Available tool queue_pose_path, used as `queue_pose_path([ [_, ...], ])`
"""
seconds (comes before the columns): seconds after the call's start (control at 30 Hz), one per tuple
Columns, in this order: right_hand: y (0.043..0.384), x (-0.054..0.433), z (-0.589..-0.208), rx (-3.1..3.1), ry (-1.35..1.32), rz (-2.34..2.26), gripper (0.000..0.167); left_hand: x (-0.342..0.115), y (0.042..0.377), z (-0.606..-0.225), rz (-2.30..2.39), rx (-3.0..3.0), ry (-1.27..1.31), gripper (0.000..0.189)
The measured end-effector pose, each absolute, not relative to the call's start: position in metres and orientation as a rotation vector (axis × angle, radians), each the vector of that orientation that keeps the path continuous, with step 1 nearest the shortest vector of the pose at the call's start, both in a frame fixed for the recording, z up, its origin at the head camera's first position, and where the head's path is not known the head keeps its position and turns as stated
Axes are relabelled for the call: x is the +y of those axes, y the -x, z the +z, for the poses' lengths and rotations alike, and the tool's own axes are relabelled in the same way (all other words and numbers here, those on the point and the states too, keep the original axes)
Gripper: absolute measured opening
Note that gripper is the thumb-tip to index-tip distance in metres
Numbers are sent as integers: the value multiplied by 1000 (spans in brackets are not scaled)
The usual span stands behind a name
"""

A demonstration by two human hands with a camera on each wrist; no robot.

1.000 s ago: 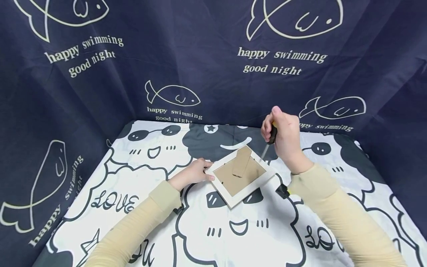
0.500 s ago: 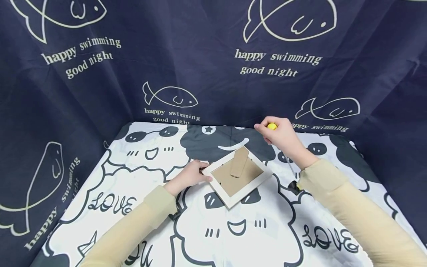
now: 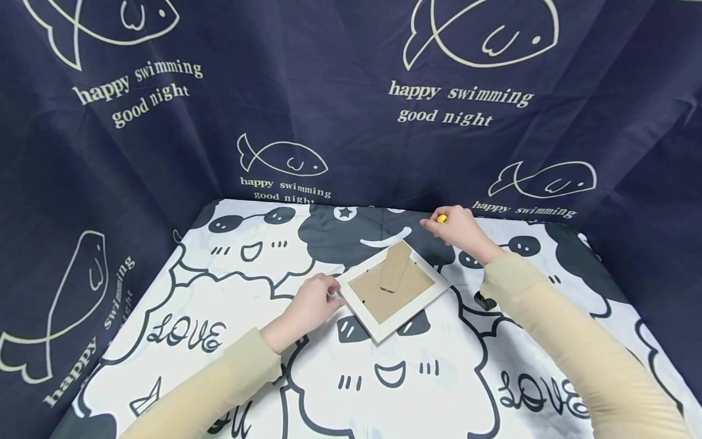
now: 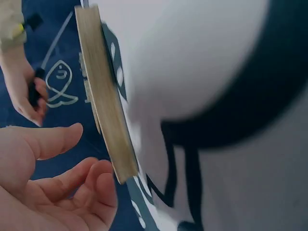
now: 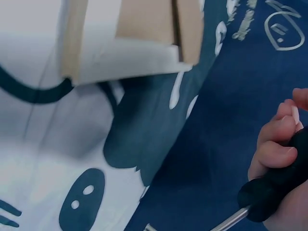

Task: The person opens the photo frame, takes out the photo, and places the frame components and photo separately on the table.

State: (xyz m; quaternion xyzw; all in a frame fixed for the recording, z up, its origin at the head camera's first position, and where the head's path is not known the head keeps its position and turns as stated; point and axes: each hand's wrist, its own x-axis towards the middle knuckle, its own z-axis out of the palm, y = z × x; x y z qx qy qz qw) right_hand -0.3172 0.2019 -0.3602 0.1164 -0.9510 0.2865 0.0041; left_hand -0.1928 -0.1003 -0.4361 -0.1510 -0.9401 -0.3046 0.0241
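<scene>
A white-bordered photo frame point(image 3: 368, 321) lies back side up on the patterned cloth, turned like a diamond. Its brown backing point(image 3: 373, 300) carries a cardboard stand flap point(image 3: 396, 263). Beside the frame's left corner is my left hand point(image 3: 311, 302), thumb and fingers bent loosely with nothing between them. In the left wrist view the fingertips lie close to the frame's edge point(image 4: 107, 96); whether they touch it I cannot tell. Beyond the far right side my right hand point(image 3: 460, 230) grips a screwdriver point(image 5: 269, 195) by its black, yellow-ended handle. The metal shaft point(image 5: 232, 220) points away from the frame.
White cloth point(image 3: 433, 402) with black cartoon sheep covers the table. Dark blue curtains point(image 3: 351, 91) with fish prints stand along the back and sides. A black wrist-worn device point(image 3: 485, 301) shows by the right sleeve.
My right hand has drawn the screwdriver away from the frame's upper right edge, swinging its shaft back toward the wrist. The left hand has let go of the left corner and shifted slightly back.
</scene>
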Motion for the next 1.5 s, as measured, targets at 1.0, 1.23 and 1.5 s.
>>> queue_pose_path([
  [1.0, 355, 179, -427, -3110, -464, 542, 28, -47, 155, -429, -222, -2978, 970, 35],
  [1.23, 354, 176, -430, -3122, -505, 582, 25, -44, 155, -431, -168, -2948, 992, 33],
  [1.5, 352, 172, -430, -3147, -472, 595, 23, -40, 155, -430, -92, -2933, 982, 36],
])
